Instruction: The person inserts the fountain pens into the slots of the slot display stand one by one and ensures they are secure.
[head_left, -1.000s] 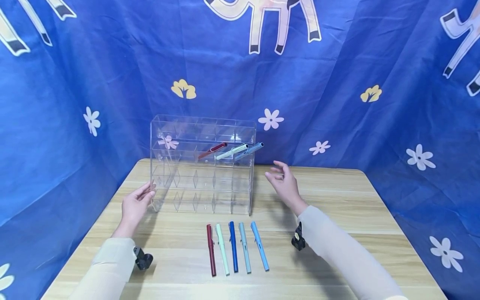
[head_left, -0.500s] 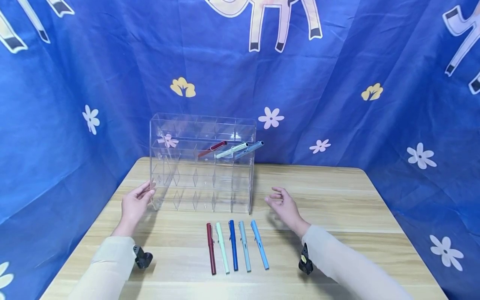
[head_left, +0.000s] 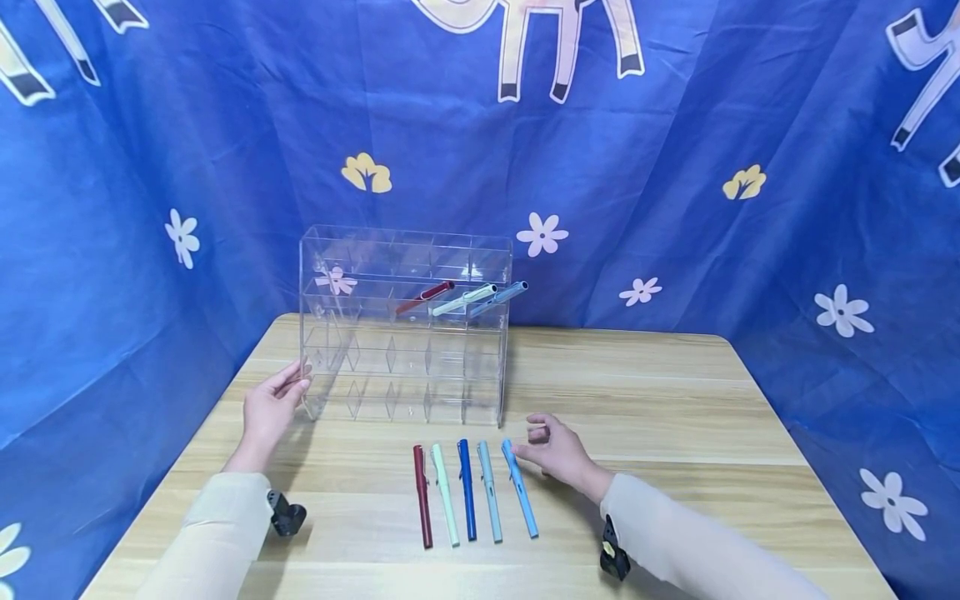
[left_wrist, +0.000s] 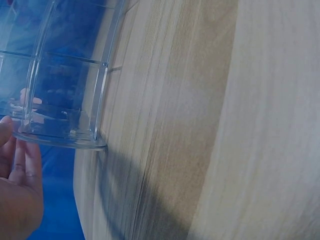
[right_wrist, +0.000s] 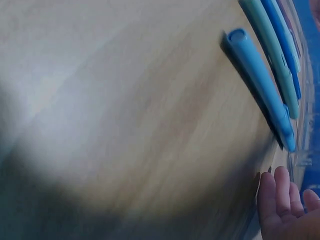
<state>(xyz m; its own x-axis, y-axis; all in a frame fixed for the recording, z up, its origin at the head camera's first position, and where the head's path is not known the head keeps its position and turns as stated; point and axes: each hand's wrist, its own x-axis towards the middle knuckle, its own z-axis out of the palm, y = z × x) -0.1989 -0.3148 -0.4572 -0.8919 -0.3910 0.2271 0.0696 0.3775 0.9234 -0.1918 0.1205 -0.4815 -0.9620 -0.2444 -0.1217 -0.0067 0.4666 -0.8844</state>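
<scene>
My left hand [head_left: 272, 410] pinches the left side edge of a clear acrylic pen rack [head_left: 405, 247], thumb in front and fingers behind in the left wrist view. My right hand [head_left: 561, 454], fingers loosely bent, is right at the cap end of a light blue pen [head_left: 522, 492]; the right wrist view shows the fingertips [right_wrist: 267, 185] just short of it. Left of that pen lie a grey-blue pen [head_left: 491, 496], a dark blue pen [head_left: 467, 492], a mint pen [head_left: 446, 497] and a dark red pen [head_left: 423, 500], side by side.
Slanting out of an upper row of the rack are a dark red pen [head_left: 426, 297], a mint pen [head_left: 465, 300] and a blue pen [head_left: 498, 300]. The rack stands at the back of the wooden table [head_left: 637, 392]. A blue patterned curtain [head_left: 450, 125] surrounds it.
My right hand has come down and toward me, from beside the rack to the cap end of the light blue pen. The left hand keeps its grip on the rack.
</scene>
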